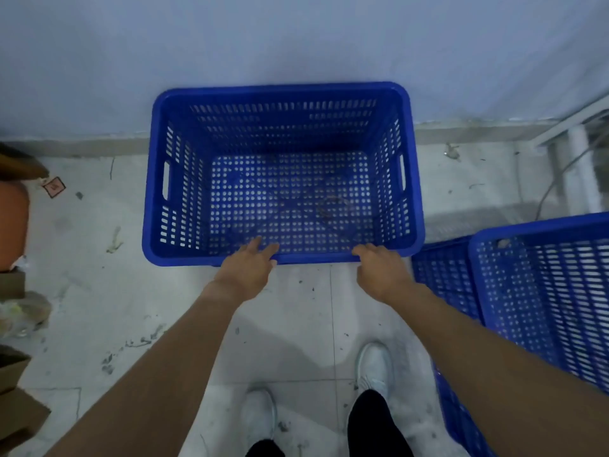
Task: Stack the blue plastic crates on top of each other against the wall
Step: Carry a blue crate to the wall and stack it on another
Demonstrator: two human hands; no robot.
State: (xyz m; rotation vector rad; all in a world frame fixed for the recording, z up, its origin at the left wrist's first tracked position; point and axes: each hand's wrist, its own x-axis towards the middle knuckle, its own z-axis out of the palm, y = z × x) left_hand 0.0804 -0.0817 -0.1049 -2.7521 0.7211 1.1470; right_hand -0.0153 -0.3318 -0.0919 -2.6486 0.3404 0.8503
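i had my left hand (245,270) and right hand (379,270) curled over the near rim of the blue crate (283,173) sitting against the wall (296,41), seemingly placing it, so next i'd fetch the crate on my right (543,291).

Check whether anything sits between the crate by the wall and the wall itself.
Nothing visible does. The blue crate has its far rim against the wall, and both the left hand and right hand rest on its near rim.
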